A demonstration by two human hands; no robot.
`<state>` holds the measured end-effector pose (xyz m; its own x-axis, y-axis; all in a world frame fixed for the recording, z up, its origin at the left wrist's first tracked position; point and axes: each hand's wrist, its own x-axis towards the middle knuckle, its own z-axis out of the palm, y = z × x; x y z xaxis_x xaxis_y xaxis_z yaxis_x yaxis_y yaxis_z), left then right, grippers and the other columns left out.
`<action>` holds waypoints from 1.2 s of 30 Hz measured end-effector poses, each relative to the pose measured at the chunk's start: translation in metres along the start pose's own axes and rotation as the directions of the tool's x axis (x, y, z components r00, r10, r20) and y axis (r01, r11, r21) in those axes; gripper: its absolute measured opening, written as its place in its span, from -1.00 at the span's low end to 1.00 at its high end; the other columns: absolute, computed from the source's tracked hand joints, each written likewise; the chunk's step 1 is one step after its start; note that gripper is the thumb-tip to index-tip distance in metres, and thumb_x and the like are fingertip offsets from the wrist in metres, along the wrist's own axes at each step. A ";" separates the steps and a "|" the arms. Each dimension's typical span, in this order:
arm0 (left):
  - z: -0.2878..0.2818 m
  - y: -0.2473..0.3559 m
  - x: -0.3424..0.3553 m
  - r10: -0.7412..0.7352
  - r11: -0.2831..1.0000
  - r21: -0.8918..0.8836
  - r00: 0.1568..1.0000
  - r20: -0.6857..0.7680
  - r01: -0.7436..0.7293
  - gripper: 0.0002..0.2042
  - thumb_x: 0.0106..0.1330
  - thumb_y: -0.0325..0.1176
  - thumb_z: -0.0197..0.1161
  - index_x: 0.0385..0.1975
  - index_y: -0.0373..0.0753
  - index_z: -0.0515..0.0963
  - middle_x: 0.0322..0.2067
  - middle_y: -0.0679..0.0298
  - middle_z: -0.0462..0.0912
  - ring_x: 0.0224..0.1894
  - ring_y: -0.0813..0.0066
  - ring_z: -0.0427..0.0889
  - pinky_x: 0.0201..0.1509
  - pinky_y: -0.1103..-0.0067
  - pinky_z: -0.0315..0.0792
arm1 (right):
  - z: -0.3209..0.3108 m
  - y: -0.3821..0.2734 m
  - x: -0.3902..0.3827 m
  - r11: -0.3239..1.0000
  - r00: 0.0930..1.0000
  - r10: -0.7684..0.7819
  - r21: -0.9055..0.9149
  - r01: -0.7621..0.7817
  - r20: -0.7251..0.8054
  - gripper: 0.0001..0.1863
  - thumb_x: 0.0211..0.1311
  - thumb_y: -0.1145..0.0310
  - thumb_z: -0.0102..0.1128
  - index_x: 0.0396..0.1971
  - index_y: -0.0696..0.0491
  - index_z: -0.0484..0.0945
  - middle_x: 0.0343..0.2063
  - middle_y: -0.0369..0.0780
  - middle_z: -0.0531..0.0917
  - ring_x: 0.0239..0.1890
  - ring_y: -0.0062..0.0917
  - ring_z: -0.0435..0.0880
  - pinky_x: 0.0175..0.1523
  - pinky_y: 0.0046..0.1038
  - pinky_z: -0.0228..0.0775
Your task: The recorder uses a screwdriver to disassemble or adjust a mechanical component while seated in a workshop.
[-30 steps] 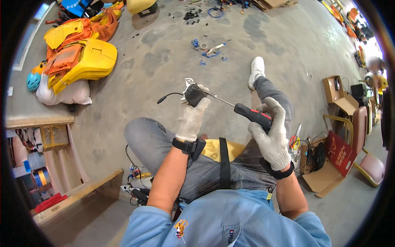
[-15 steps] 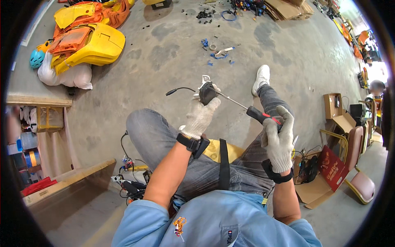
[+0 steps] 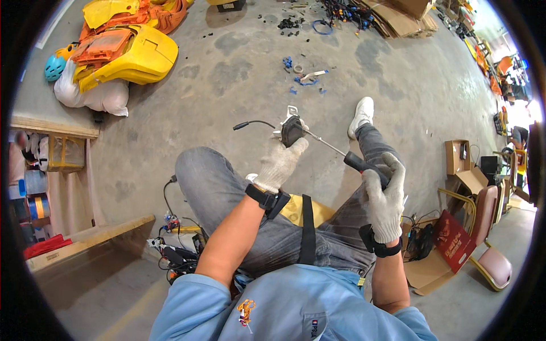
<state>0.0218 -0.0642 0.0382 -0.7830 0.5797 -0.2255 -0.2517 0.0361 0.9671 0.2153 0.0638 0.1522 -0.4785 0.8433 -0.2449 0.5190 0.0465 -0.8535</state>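
Off-white knitted gloves (image 3: 387, 213) with ribbed cuffs cover both hands (image 3: 280, 162). Black straps (image 3: 389, 249) circle the wrists, the left bearing a boxy black module (image 3: 277, 204). The light-blue short-sleeved shirt (image 3: 284, 304) has an orange embroidered figure (image 3: 245, 313) and a chest pocket (image 3: 316, 325). Below: faded grey jeans (image 3: 207, 179), a white shoe (image 3: 362, 115).

A stained grey floor (image 3: 250, 94) carries a stuffed white bag (image 3: 94, 98) and yellow-and-orange plastic shells (image 3: 149, 54) at upper left, small black pieces (image 3: 291, 24), a blue cable loop (image 3: 324, 33) and flattened cardboard sheets (image 3: 398, 23) along the top, blue scraps (image 3: 307, 83) and what may be a tape roll (image 3: 298, 72) below those, and an open cardboard box (image 3: 430, 275) at right.
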 end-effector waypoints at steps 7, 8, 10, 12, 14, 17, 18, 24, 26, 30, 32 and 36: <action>0.000 -0.001 0.001 -0.045 0.999 0.010 0.999 0.000 0.045 -0.66 0.25 -0.56 0.32 0.05 -0.24 0.63 -0.09 0.38 0.74 -0.09 0.62 0.63 0.04 0.57 0.55 | -0.003 0.006 0.001 0.969 0.972 -0.230 -0.081 0.233 0.045 -0.47 0.39 0.40 0.30 0.29 0.20 0.39 -0.10 -0.13 0.65 -0.18 -0.54 0.67 -0.06 -0.47 0.55; -0.001 0.000 0.001 -0.045 0.999 0.009 0.999 0.001 0.045 -0.66 0.25 -0.56 0.32 0.05 -0.24 0.63 -0.09 0.38 0.74 -0.09 0.62 0.63 0.04 0.57 0.55 | -0.004 -0.002 0.000 0.998 0.995 -0.068 0.023 0.066 0.076 -0.49 0.40 0.39 0.30 0.27 0.20 0.40 -0.13 -0.15 0.66 -0.28 -0.58 0.66 -0.16 -0.50 0.54; -0.003 0.001 0.000 -0.034 0.999 0.021 0.999 0.015 0.033 -0.66 0.26 -0.56 0.32 0.05 -0.24 0.63 -0.09 0.39 0.73 -0.09 0.62 0.62 0.07 0.57 0.54 | -0.005 -0.007 -0.001 0.987 0.988 0.090 0.118 -0.105 0.123 -0.50 0.40 0.37 0.30 0.26 0.20 0.42 -0.16 -0.17 0.67 -0.39 -0.62 0.64 -0.26 -0.52 0.54; -0.003 0.001 0.000 -0.022 0.999 0.039 1.000 0.018 0.021 -0.67 0.26 -0.55 0.32 0.04 -0.23 0.64 -0.09 0.40 0.73 -0.09 0.62 0.62 0.08 0.57 0.52 | -0.008 -0.006 0.000 0.986 0.978 0.128 0.088 -0.144 0.164 -0.54 0.41 0.36 0.30 0.22 0.19 0.46 -0.20 -0.19 0.68 -0.52 -0.68 0.58 -0.41 -0.54 0.47; -0.003 0.001 0.000 -0.010 0.998 0.055 1.000 0.021 0.009 -0.68 0.26 -0.55 0.32 0.03 -0.23 0.64 -0.10 0.41 0.73 -0.09 0.62 0.61 0.09 0.57 0.51 | -0.008 -0.003 -0.001 0.989 0.983 0.096 0.098 -0.112 0.155 -0.55 0.42 0.36 0.30 0.22 0.19 0.48 -0.19 -0.19 0.68 -0.50 -0.68 0.59 -0.39 -0.54 0.48; -0.001 0.004 0.000 -0.001 0.995 0.099 1.000 0.027 -0.001 -0.68 0.27 -0.54 0.32 0.03 -0.23 0.65 -0.11 0.42 0.72 -0.08 0.62 0.60 0.12 0.56 0.50 | -0.006 0.021 0.003 0.996 0.991 -0.081 0.050 0.076 0.109 -0.56 0.43 0.35 0.29 0.22 0.18 0.48 -0.19 -0.19 0.68 -0.48 -0.68 0.60 -0.37 -0.54 0.49; -0.001 0.005 0.000 -0.008 0.992 0.124 1.000 0.026 0.004 -0.69 0.27 -0.54 0.32 0.02 -0.23 0.65 -0.12 0.42 0.71 -0.07 0.62 0.60 0.12 0.56 0.49 | -0.004 0.025 0.004 0.974 0.971 -0.226 -0.012 0.228 0.085 -0.55 0.43 0.35 0.28 0.23 0.17 0.48 -0.20 -0.20 0.67 -0.47 -0.68 0.60 -0.37 -0.54 0.49; -0.003 0.002 -0.001 -0.022 0.994 0.106 1.000 0.001 0.021 -0.74 0.29 -0.51 0.31 -0.02 -0.24 0.67 -0.14 0.43 0.70 -0.07 0.61 0.60 0.13 0.56 0.48 | -0.005 0.001 -0.002 0.995 0.991 0.031 0.091 -0.043 0.131 -0.57 0.45 0.36 0.24 0.24 0.17 0.48 -0.24 -0.24 0.66 -0.45 -0.71 0.59 -0.35 -0.56 0.49; -0.003 -0.001 -0.001 -0.005 0.995 0.103 1.000 0.000 0.005 -0.75 0.29 -0.50 0.30 -0.04 -0.24 0.68 -0.14 0.43 0.70 -0.07 0.61 0.60 0.12 0.56 0.48 | -0.007 0.003 0.000 0.994 0.987 0.055 0.085 -0.068 0.154 -0.59 0.45 0.36 0.24 0.21 0.17 0.50 -0.26 -0.25 0.65 -0.45 -0.72 0.59 -0.35 -0.56 0.48; -0.001 0.006 -0.002 -0.009 0.991 0.136 1.000 0.025 0.006 -0.73 0.29 -0.49 0.29 -0.01 -0.24 0.66 -0.18 0.43 0.69 -0.13 0.64 0.59 0.05 0.58 0.49 | -0.011 -0.002 -0.001 0.991 0.964 0.116 0.044 -0.130 0.238 -0.64 0.44 0.33 0.27 0.13 0.16 0.58 -0.34 -0.30 0.64 -0.47 -0.74 0.57 -0.36 -0.58 0.45; -0.001 0.005 -0.001 0.001 0.992 0.124 0.999 0.042 -0.006 -0.72 0.28 -0.49 0.29 0.00 -0.24 0.66 -0.19 0.43 0.68 -0.15 0.65 0.59 0.02 0.58 0.50 | -0.008 0.007 -0.001 0.995 0.960 0.080 0.031 -0.091 0.267 -0.64 0.43 0.33 0.28 0.12 0.16 0.59 -0.35 -0.32 0.64 -0.48 -0.74 0.57 -0.36 -0.59 0.44; -0.001 0.004 0.000 -0.083 0.992 0.101 0.996 0.032 0.079 -0.73 0.32 -0.46 0.26 0.00 -0.30 0.63 -0.21 0.35 0.68 -0.16 0.60 0.62 -0.02 0.57 0.53 | -0.011 0.003 -0.002 0.984 0.928 0.142 0.055 -0.170 0.343 -0.61 0.40 0.33 0.31 0.14 0.19 0.59 -0.37 -0.34 0.63 -0.47 -0.75 0.57 -0.36 -0.61 0.43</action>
<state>0.0202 -0.0643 0.0421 -0.7406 0.6008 -0.3009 -0.2544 0.1638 0.9531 0.2251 0.0683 0.1549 -0.6140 0.6056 -0.5063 0.5532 -0.1274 -0.8233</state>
